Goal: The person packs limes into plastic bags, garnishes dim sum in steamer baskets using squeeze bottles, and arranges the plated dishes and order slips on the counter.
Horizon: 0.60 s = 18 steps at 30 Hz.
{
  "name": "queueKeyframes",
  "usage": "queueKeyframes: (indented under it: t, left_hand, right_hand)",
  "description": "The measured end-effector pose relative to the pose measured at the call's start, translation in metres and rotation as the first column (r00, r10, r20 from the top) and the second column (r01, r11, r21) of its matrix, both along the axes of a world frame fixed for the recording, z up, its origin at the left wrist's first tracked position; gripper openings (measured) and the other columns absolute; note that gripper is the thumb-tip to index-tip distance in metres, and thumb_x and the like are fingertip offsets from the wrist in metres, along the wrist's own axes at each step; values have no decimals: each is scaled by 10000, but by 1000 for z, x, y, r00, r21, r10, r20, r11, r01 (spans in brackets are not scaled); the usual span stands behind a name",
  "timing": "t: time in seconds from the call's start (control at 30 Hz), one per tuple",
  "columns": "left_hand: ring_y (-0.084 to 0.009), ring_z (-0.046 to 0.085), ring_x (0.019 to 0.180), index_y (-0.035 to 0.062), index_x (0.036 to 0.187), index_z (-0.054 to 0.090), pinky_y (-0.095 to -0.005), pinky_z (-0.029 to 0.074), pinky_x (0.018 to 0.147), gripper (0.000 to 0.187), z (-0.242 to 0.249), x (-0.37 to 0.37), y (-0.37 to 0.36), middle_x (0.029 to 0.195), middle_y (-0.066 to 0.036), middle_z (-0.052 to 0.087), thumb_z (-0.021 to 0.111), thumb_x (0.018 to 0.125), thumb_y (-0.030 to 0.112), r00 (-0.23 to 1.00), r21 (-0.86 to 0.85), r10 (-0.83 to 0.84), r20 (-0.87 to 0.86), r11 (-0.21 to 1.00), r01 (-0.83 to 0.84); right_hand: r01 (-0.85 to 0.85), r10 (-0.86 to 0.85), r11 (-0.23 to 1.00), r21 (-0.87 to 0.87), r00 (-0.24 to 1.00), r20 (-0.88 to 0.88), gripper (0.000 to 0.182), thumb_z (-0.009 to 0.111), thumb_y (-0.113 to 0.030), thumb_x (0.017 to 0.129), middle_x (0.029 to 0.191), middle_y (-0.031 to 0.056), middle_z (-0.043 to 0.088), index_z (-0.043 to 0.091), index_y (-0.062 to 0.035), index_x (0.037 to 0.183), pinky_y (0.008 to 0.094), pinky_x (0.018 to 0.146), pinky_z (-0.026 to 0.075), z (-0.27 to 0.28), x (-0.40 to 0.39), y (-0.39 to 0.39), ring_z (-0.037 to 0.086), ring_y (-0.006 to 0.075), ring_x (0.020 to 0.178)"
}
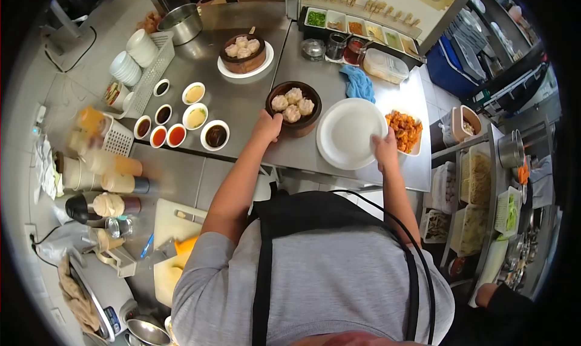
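Observation:
My left hand (267, 127) grips the near left side of a round brown steamer basket (301, 128) on the steel counter. Several pale dumplings (292, 113) sit inside it. With its thumb over the right rim, my right hand (385, 150) holds a round white plate (345, 134), which looks bare. Just right of that plate is a white dish of orange-red fried pieces (404, 131), partly hidden by my hand. Farther back, a second steamer basket of dumplings (243, 54) stands on another white plate (266, 65).
Several small sauce bowls (214, 135) stand at the left. Behind my right hand lie a blue cloth (358, 82) and a clear plastic tub (386, 65). Topping trays (356, 28) line the back. A shelf rack (478, 207) is at the right, a cutting board (175, 222) at lower left.

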<state>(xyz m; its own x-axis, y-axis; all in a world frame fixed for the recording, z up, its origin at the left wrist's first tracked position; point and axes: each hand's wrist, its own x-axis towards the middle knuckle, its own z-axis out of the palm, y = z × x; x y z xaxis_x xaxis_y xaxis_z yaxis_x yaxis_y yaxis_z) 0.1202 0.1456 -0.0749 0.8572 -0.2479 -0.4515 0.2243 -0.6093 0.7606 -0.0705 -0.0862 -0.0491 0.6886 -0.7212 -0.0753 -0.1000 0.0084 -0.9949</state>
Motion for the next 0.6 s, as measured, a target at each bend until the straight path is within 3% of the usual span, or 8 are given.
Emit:
queueKeyframes:
  t: [0.1, 0.2, 0.27, 0.33, 0.4, 0.5, 0.53, 0.6]
  left_hand:
    - [-210, 533, 485, -64, 1149, 196, -293, 453, 389, 496, 23, 9, -2, 707, -163, 517, 386, 766, 189, 994, -53, 49, -94, 997, -54]
    - [-214, 528, 484, -75, 1107, 213, -296, 445, 372, 437, 35, 18, 9, 685, -166, 508, 371, 770, 155, 995, -119, 65, -75, 990, -74]
    - [-204, 532, 489, -92, 1049, 269, -289, 446, 381, 386, 59, 13, 12, 675, -158, 511, 369, 768, 153, 996, -111, 83, -44, 990, -87]
    - [-209, 541, 483, -93, 1023, 301, -293, 450, 392, 373, 69, 14, 15, 678, -160, 520, 379, 761, 161, 999, -104, 49, -15, 993, -51]
    - [-232, 544, 436, -86, 1002, 342, -312, 461, 432, 390, 65, 11, 11, 709, -186, 554, 411, 731, 186, 1000, -19, 31, 1, 999, -31]
    - [-213, 540, 446, -88, 1019, 329, -305, 456, 427, 419, 50, 5, 4, 691, -169, 545, 427, 728, 197, 1000, 20, 6, 16, 1000, -6]
    - [-194, 535, 449, -73, 1032, 321, -293, 454, 421, 431, 48, 2, 3, 672, -146, 533, 437, 727, 209, 999, 53, -12, 40, 999, 10]
    - [-209, 543, 467, -78, 1038, 326, -302, 455, 441, 468, 29, 5, 5, 701, -160, 541, 461, 721, 239, 1000, -27, 2, 10, 1000, -2]
  right_hand:
    - [-18, 23, 997, 69, 998, -66, 346, 466, 16, 697, 902, 113, 527, 411, 5, 1039, 278, 698, 423, -20, 13, -11, 517, 178, 800]
    - [-54, 67, 993, 107, 990, -121, 377, 480, -10, 705, 904, 106, 515, 390, -2, 1071, 275, 674, 425, -37, 31, -15, 512, 169, 775]
    - [-161, 175, 962, 222, 984, -44, 376, 479, -33, 728, 910, 106, 509, 379, -4, 1090, 281, 676, 424, -38, 50, -8, 506, 172, 784]
    - [-196, 240, 934, 298, 963, -120, 340, 442, -119, 791, 943, 108, 501, 371, -2, 1103, 291, 711, 418, -39, 75, 0, 495, 190, 837]
    - [-324, 367, 871, 368, 929, -51, 368, 410, -236, 820, 972, 127, 495, 376, -5, 1105, 289, 719, 420, -61, 99, 0, 500, 210, 863]
    - [-393, 447, 880, 267, 874, -190, 449, 366, -361, 826, 1010, 163, 477, 387, -11, 1107, 292, 757, 410, -97, 135, -6, 497, 233, 897]
    - [-400, 556, 736, 546, 817, -151, 543, 335, -458, 812, 1060, 191, 446, 388, -17, 1124, 330, 759, 428, -59, 136, 5, 485, 253, 945]
    - [-566, 616, 787, 246, 696, -369, 549, 328, -472, 815, 1059, 199, 442, 385, -28, 1132, 380, 671, 477, -22, 143, 13, 513, 277, 907]
